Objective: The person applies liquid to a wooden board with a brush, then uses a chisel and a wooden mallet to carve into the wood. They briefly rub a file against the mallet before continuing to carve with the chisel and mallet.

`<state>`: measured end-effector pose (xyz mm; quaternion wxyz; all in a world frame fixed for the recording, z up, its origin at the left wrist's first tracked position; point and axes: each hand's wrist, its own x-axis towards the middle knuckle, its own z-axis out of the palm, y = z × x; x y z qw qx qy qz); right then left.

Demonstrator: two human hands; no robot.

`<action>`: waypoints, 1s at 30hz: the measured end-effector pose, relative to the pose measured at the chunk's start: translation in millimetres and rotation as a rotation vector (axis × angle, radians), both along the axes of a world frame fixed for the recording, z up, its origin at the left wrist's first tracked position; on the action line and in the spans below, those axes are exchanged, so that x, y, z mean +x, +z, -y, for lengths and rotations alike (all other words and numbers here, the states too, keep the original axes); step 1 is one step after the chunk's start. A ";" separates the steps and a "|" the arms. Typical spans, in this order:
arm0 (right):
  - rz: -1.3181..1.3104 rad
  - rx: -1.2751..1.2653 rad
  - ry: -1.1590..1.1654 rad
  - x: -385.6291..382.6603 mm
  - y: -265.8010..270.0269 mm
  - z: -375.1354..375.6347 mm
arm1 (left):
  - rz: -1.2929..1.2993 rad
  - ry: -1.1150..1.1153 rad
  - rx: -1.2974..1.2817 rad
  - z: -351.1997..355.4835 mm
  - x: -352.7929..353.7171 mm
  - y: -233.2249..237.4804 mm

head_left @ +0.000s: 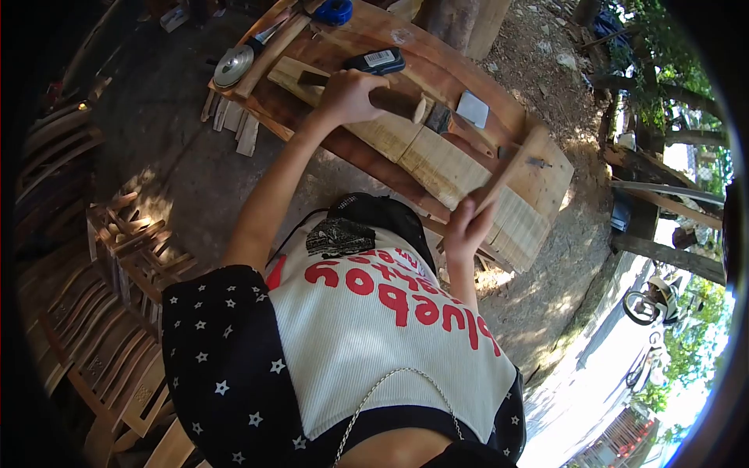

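My left hand (353, 97) is closed around a dark wooden bar (398, 102) with a pale, worn end, held just above a long light board (382, 134) on the workbench. My right hand (470, 228) grips the near end of a narrow wooden slat (511, 171), which slants away across the boards to the right. Part of each hand's grip is hidden. Between the hands, a brown wooden piece (468, 142) and a pale square item (473, 108) lie on the bench.
On the workbench (437, 58) are a dark case with a barcode label (376, 61), a blue tape measure (334, 12) and a tool with a round metal disc (233, 67). Wooden chair parts (101, 351) stand at left. Timber beams (671, 257) are at right.
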<state>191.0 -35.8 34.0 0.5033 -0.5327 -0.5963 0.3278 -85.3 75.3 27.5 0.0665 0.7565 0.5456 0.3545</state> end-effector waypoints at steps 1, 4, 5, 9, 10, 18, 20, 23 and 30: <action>-0.152 0.036 -0.017 -3.2 -1.1 -1.9 | 0.019 0.018 -0.002 -3.5 -7.8 0.4; 0.090 -0.031 0.086 -35.8 5.7 -10.7 | 0.040 0.020 0.022 -4.9 -23.7 4.9; 0.522 0.024 0.241 -43.1 -1.8 -19.5 | 0.020 0.032 0.039 -5.3 -27.1 3.4; 0.023 0.012 0.073 -58.9 31.3 -18.3 | 0.014 0.045 0.010 -6.9 -44.3 3.8; -0.086 0.070 0.042 -52.9 20.5 -23.6 | 0.016 0.047 0.005 -5.4 -45.7 5.6; 0.291 -0.123 0.236 -58.9 11.2 -30.9 | -0.001 0.110 0.015 -12.2 -71.6 5.3; 0.196 -0.230 0.148 -38.0 27.1 -25.3 | 0.027 0.105 0.039 -10.4 -65.0 8.4; 0.215 -0.194 0.045 2.7 20.8 -17.3 | 0.056 -0.008 0.093 14.5 -20.9 32.1; 0.071 -0.266 -0.193 87.9 16.0 37.0 | 0.037 -0.570 0.004 68.2 161.6 17.2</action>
